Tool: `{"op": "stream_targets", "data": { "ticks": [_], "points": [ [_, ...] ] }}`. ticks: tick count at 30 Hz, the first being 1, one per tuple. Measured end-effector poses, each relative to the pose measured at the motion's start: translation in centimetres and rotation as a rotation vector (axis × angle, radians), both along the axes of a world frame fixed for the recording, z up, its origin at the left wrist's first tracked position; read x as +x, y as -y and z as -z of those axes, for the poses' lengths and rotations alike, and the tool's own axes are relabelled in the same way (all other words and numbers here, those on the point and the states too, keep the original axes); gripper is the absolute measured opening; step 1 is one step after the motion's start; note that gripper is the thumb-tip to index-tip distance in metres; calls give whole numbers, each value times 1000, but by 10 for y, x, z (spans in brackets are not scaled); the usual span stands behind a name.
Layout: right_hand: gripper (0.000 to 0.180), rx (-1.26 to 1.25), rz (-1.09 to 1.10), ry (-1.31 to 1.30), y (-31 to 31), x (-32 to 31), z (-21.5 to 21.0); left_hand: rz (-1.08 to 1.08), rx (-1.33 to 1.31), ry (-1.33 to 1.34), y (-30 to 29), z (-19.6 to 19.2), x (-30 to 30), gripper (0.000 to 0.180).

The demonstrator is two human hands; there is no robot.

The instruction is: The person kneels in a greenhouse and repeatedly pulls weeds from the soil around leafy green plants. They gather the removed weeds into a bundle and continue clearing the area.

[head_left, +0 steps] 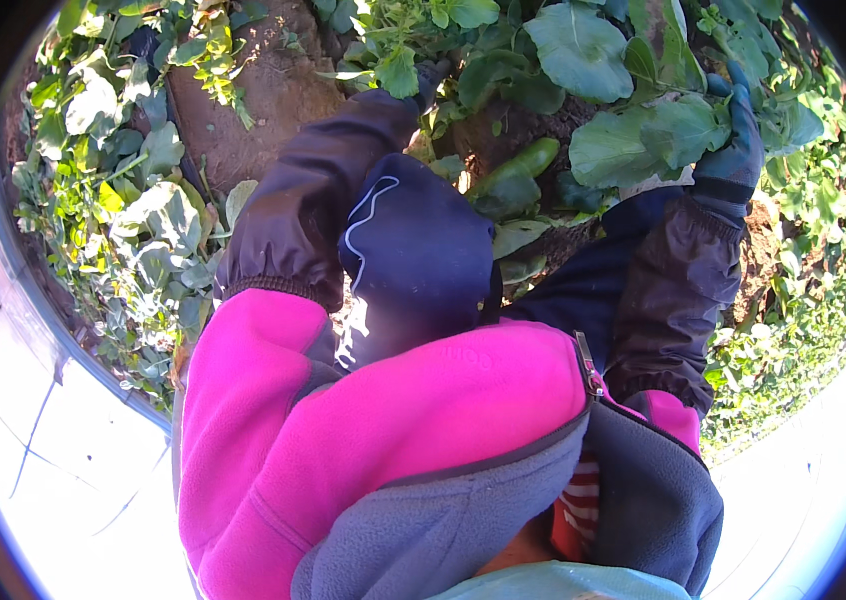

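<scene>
A pale green cloth (573,582) lay closest, crossing the lower edge. Just beyond it spread a pink and grey fleece jacket (423,400), its zip (588,365) partly undone, with a red and white striped fabric (583,490) showing in the opening. Past the jacket rose a dark blue trouser knee (423,250) marked by a wavy white line, while more dark cloth showed farther right. Shiny brown sleeve covers (303,190) with gathered cuffs ran along both forearms.

The left hand (430,85), in a dark glove, reached in among leafy stems (398,70) near the top; foliage and shadow hid its fingers, so I could not tell whether they were apart or clamped on anything. The right hand (740,140), in a dark blue-green glove, was at the right-hand edge of some broad green leaves (643,140), with its fingers directed toward the top; whether they were closed on a leaf I could not tell. Those leaves lay between the two hands, nearer the right one.

Below them, between the arms, a smooth, elongated green piece (518,180) lay at a slant. Bare brown soil (263,130) showed beyond the left forearm. Low green plants (153,220) grew to the left, and dense small foliage (793,330) covered the right.
</scene>
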State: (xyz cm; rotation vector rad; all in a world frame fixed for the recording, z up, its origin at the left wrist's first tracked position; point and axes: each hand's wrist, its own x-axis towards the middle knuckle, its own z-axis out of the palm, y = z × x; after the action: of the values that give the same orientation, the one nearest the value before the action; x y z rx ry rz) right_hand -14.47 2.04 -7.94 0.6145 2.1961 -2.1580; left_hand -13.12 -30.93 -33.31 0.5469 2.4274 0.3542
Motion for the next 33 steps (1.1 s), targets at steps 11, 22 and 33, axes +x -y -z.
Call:
{"op": "stream_targets", "data": {
  "ticks": [11, 22, 33],
  "points": [
    [43, -43, 21, 43, 0, -2, 4, 9, -138, -26, 5, 92, 22, 38],
    [46, -64, 28, 19, -9, 2, 0, -475, -62, -138, 57, -19, 28, 53],
    [44, -255, -17, -171, 19, 5, -35, -891, 705, 254, 111, -208, 10, 29]
  ]
}}
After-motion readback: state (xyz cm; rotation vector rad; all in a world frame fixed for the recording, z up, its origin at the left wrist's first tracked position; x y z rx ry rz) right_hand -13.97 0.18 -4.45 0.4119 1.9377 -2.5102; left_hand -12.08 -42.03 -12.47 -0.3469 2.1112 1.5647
